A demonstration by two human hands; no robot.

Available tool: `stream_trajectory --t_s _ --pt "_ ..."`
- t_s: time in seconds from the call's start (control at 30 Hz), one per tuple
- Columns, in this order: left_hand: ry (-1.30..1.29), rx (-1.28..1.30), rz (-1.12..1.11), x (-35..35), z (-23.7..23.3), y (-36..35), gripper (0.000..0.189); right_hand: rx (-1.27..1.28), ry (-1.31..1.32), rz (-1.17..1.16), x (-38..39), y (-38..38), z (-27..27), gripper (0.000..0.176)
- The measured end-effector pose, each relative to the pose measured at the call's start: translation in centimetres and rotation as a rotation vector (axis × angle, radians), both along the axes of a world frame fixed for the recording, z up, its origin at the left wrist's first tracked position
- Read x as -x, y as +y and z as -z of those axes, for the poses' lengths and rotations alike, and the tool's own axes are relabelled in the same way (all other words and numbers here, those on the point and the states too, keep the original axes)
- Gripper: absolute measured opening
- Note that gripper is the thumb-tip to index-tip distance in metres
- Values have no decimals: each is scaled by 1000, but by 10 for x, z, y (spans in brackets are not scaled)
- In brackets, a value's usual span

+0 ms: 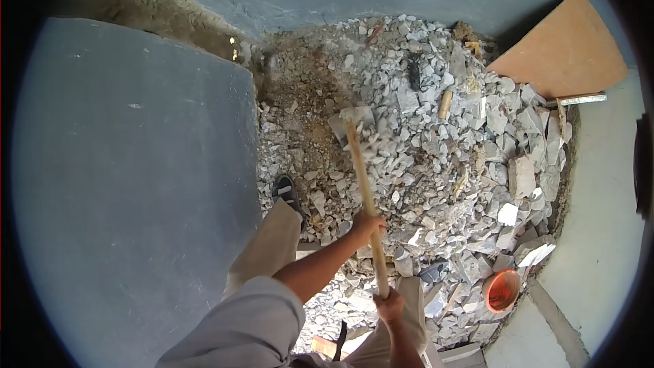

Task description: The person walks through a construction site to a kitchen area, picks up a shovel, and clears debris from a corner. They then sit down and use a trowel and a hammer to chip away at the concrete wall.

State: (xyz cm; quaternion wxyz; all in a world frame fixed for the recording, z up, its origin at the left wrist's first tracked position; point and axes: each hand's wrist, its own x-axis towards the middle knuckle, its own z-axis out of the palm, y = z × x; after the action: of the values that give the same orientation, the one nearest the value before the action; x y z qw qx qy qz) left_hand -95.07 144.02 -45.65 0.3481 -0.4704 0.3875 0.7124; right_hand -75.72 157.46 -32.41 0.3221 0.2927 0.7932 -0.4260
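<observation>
Across a floor of broken rubble [436,184], beside a grey wall panel [150,150], a person works a hoe [366,191] with two bare hands. The left hand [368,226] is clenched round the middle of the wooden handle; the right hand [390,305] grips it near the butt. At the far end, the blade [361,121] lies among pale fragments at the edge of a browner, finer patch; whether its edge bites beneath them cannot be told. Nearby, a dark shoe [287,192] stands on the debris, to the left of the handle and apart from the blade. Toward the right lie an orange bucket [502,291] and a brown board [562,48].

Note on handling: the spaced grip appears sound, the forward hand guiding and the rear hand giving leverage. Control is best served by a low blade angle, short strokes and a line that clears the shoe. Large, angular pieces could catch the edge and twist the handle, so a firm grip and steady footing matter.
</observation>
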Motion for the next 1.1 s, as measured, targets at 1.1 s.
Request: stream_trajectory --t_s 1.1 --pt "-45 -79 224 -81 -238 273 19 259 -275 541 8 228 -284 17"
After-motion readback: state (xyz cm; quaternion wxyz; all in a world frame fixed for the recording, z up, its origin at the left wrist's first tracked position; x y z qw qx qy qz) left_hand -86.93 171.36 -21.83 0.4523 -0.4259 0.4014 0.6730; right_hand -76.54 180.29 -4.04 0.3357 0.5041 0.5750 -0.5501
